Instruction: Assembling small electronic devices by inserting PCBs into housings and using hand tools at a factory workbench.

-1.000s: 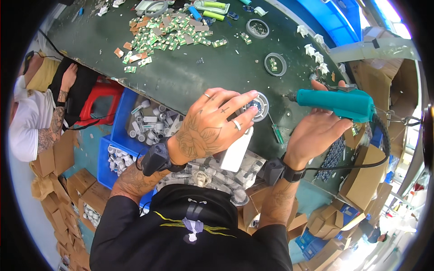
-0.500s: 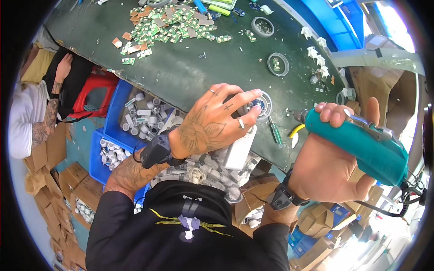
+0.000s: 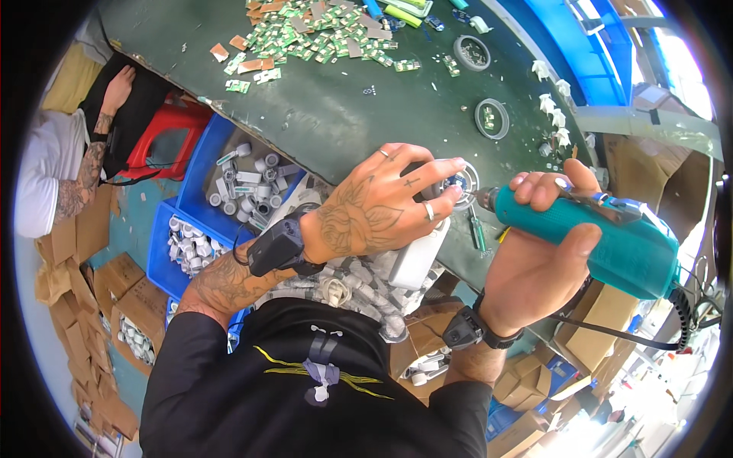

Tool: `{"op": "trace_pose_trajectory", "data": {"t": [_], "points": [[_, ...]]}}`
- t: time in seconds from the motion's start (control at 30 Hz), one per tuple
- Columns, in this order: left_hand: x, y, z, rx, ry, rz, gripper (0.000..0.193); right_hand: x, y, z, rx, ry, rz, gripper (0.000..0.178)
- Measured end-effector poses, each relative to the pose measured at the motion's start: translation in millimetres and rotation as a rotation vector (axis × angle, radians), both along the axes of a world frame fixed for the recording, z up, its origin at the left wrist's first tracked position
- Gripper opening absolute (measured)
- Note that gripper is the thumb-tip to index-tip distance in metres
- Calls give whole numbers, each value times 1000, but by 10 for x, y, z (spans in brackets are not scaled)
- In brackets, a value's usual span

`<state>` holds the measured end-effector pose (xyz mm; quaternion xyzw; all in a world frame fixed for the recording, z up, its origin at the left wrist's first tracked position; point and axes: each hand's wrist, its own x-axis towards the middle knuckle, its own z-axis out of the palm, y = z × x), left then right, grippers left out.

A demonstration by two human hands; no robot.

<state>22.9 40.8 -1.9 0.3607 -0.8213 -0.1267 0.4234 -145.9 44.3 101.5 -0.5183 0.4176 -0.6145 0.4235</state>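
Note:
My left hand (image 3: 370, 202) is closed on a white plastic device with a handle (image 3: 416, 258) and a round head (image 3: 469, 177). Its fingertips press at the ring, where a small blue circuit board shows. From the right, my right hand (image 3: 527, 263) grips a teal electric screwdriver (image 3: 588, 243), thumb along the body. The driver's tip points at the head's right rim; whether it touches a screw is too small to tell. Just below the head, a small green-handled screwdriver (image 3: 477, 231) lies on the dark green table (image 3: 328, 107).
Small green circuit boards (image 3: 305, 38) form a pile at the far side. Two grey rings (image 3: 491, 120) holding small parts lie to the right. Blue bins (image 3: 205, 172) of white housings stand at left, near another person's arm (image 3: 95, 156). A cable (image 3: 626, 336) trails from the driver.
My right hand has brought the electric screwdriver leftward to the round head, and its thumb now lies along the tool. The left hand keeps its hold. The whole view has shifted slightly.

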Motion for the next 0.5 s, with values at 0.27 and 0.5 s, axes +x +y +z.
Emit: {"op": "trace_pose_trajectory", "data": {"t": [0.27, 0.5], "points": [[6, 1, -39, -15, 0, 14, 42, -5, -25, -25, 2, 11, 17, 69], [-18, -12, -51, -24, 29, 12, 43, 38, 27, -68, -34, 75, 30, 63]]}}
